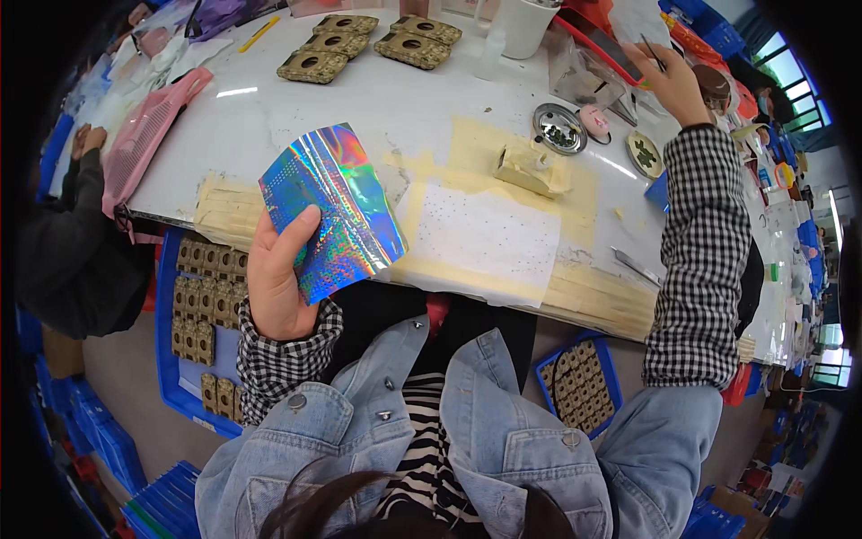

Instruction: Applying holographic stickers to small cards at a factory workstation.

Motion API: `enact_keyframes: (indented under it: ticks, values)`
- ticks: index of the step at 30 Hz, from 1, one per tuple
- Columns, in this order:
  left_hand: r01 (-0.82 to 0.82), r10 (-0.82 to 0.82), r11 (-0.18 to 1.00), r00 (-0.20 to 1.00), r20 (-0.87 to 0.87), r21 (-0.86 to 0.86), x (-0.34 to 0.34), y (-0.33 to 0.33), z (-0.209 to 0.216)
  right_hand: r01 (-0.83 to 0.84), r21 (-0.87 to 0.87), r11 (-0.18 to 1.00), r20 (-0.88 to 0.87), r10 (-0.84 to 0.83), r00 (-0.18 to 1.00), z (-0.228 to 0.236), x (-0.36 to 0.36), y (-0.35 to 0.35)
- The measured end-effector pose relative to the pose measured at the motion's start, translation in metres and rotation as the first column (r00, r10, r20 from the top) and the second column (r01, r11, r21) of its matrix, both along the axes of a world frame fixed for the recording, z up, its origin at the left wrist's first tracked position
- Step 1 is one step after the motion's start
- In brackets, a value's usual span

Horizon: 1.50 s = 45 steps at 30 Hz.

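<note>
A: Item one, left hand. Contents?

B: Closed around a holographic foil sheet, thumb across its lower corner. The sheet is tilted, lifted off the white surface, hanging over the near edge.

A: Item two, right hand.

B: Stretched to the far right of the surface. Fingers drawn narrow around a thin dark tool, probably tweezers; too small to be certain. It sits beside clear plastic boxes.

A: Work area between the hands?

B: White dotted paper taped flat on yellowish masking tape, just right of the foil. Behind it, a round metal dish with small green bits, and a second dish nearby. A spare metal tweezer lies near the edge.

A: Step in hand?

B: By my judgement, fetching: foil held ready, tool being collected.

A: Next move calls for?

B: Likely bringing the right hand back over the foil or paper, with a fine tip grip for tiny pieces and the foil held steady.
</note>
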<state>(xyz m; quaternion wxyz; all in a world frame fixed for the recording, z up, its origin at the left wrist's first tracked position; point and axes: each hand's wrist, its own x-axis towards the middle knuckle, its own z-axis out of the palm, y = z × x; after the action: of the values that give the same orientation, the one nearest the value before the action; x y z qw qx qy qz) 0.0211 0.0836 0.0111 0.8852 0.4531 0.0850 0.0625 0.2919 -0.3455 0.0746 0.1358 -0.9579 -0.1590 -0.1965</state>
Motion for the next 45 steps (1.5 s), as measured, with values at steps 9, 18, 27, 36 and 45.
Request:
enact_keyframes:
  ticks: [9,18,27,36,45]
  values:
    - [-0.091,0.091,0.996,0.996,-0.005,0.023,-0.009,0.014,0.013,-0.008,-0.149,0.989,-0.229,-0.026,0.973,-0.017,0.091,0.031]
    - [-0.092,0.093,0.996,0.995,-0.028,0.014,-0.007,0.009,0.007,0.002,-0.118,0.993,-0.203,-0.027,0.979,-0.028,0.109,0.027]
    - [-0.048,0.050,0.998,0.997,-0.057,0.031,-0.001,-0.001,-0.001,0.209,-0.024,0.978,-0.377,-0.203,0.904,-0.025,0.101,-0.005]
    - [-0.007,0.009,0.998,0.999,-0.035,0.059,0.007,0.006,-0.010,0.170,0.176,0.970,-0.259,-0.121,0.958,-0.042,0.093,-0.052]
    - [-0.013,0.014,1.000,0.998,-0.056,0.025,0.016,0.002,-0.015,0.043,0.246,0.968,-0.075,-0.025,0.997,-0.021,0.032,-0.005]
